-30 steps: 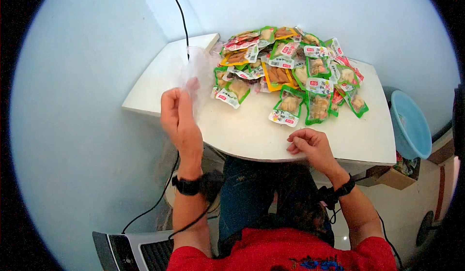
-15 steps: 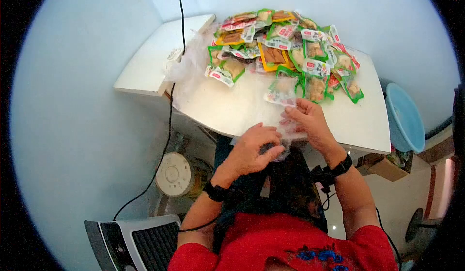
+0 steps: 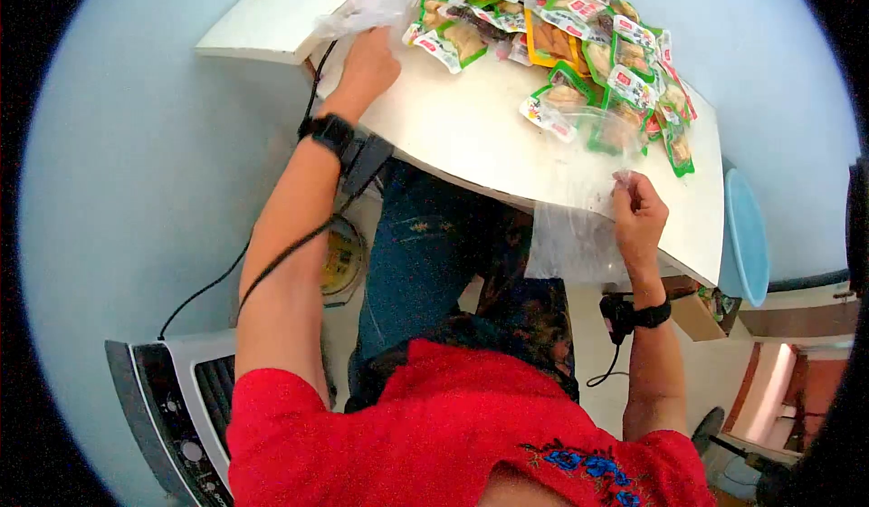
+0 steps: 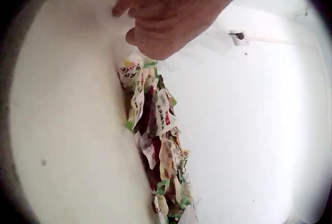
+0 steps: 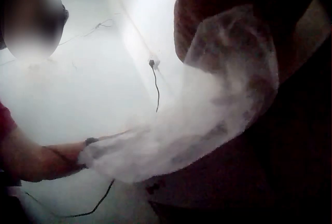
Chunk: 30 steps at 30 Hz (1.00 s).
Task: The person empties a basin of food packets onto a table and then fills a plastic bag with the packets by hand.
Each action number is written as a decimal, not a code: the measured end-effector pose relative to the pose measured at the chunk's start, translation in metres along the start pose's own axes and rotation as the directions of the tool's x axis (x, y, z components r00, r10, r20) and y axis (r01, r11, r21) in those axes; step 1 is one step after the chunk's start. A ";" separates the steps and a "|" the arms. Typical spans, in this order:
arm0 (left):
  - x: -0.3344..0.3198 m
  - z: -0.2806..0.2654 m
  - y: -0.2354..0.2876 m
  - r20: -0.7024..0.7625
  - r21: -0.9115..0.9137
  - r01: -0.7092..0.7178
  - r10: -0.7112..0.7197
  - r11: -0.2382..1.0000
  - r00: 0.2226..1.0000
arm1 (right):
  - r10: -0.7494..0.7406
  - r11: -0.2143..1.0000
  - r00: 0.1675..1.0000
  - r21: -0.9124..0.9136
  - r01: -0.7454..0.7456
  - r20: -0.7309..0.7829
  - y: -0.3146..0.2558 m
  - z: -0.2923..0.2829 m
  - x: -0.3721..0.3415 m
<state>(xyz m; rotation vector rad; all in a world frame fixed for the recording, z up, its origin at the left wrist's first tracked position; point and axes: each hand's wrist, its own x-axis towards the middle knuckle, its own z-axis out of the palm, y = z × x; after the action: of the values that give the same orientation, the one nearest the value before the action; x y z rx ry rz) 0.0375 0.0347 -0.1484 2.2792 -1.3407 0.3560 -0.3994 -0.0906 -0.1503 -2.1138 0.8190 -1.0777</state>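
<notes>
In the head view my right hand pinches a clear plastic bag at its edge between thumb and fingers. The bag hangs over the table's front edge, and its upper part overlaps the snack packets. The right wrist view shows the same bag spread out, whitish and see-through. My left hand is stretched to the table's left side, its fingertips at a heap of thin clear plastic bags. I cannot tell whether its fingers grip one. From the left wrist, the left hand appears above the end of the packet pile.
Several sealed snack packets with green, yellow and red edges lie piled on the white table. A blue basin stands right of the table, near a cardboard box. A black cable runs down at the left.
My left hand has moved from the bag in front of me up and left to the bag heap. My right hand still holds its bag, now farther right and hanging over the edge.
</notes>
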 end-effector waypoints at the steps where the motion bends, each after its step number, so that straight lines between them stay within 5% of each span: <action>1: 0.005 0.004 -0.002 0.113 0.051 0.001 -0.007 0.999 0.994 | -0.002 0.999 1.000 0.033 0.003 -0.016 0.002 0.003 0.000; 4: 0.007 -0.006 0.018 0.005 -0.061 -0.020 0.020 0.998 1.000 | -0.044 0.999 0.999 -0.029 0.044 -0.015 0.007 0.006 0.008; 5: 0.034 0.044 -0.017 -0.002 0.011 -0.065 0.065 0.998 0.998 | -0.009 1.000 1.000 -0.001 0.009 -0.009 0.009 0.007 0.010; 8: 0.037 0.035 -0.011 -0.046 -0.179 -0.107 0.101 0.978 0.994 | 0.070 0.996 0.998 0.054 -0.069 -0.005 0.013 0.006 0.012; 11: 0.021 -0.001 0.019 -0.150 0.033 -0.091 0.095 0.995 0.984 | 0.090 0.994 0.996 0.070 -0.089 -0.013 0.013 0.009 0.014; 14: 0.003 -0.044 0.056 0.046 0.194 0.018 -0.028 0.981 0.999 | 0.113 0.989 0.994 0.099 -0.112 -0.001 0.011 0.009 0.013; 16: -0.013 -0.069 0.076 0.019 0.255 -0.007 0.002 0.967 1.000 | 0.119 0.983 0.993 0.135 -0.121 0.017 0.002 0.006 0.014; 19: -0.053 -0.081 0.095 -0.092 0.171 -0.074 0.091 0.982 0.992 | 0.169 0.956 0.986 0.246 -0.160 -0.014 -0.007 0.000 0.010; 20: -0.069 -0.084 0.101 -0.145 0.116 -0.105 0.121 0.988 0.982 | 0.226 0.886 0.971 0.397 -0.240 0.081 -0.011 -0.007 0.005; 21: -0.093 -0.090 0.111 -0.024 0.035 -0.030 0.031 0.999 0.999 | 0.262 0.784 0.947 0.532 -0.320 0.184 -0.017 -0.018 -0.006; 22: -0.118 -0.096 0.122 0.110 -0.033 0.054 -0.050 0.998 0.993 | 0.281 0.652 0.915 0.642 -0.404 0.290 -0.022 -0.028 -0.019; 24: -0.173 -0.060 0.112 0.147 -0.025 0.115 -0.110 0.993 0.983 | 0.314 0.514 0.751 0.560 -0.649 0.582 -0.045 -0.020 -0.050; 26: -0.226 -0.028 0.089 0.287 0.020 0.260 -0.255 0.965 0.923 | 0.300 0.319 0.448 0.354 -0.879 0.842 -0.057 0.003 -0.076; 28: -0.269 0.008 0.065 0.438 -0.011 0.562 -0.501 0.827 0.746 | 0.318 0.191 0.279 0.227 -0.955 0.906 -0.026 0.041 -0.106; 30: -0.306 0.033 0.059 0.554 0.042 0.656 -0.564 0.753 0.612 | 0.397 0.079 0.160 0.139 -0.987 0.904 0.030 0.084 -0.136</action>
<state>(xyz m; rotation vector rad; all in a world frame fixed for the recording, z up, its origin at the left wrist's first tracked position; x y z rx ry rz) -0.1640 0.2227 -0.2970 2.6064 -0.6455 -0.6627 -0.4000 0.0132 -0.2758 -0.7649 0.7382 0.1382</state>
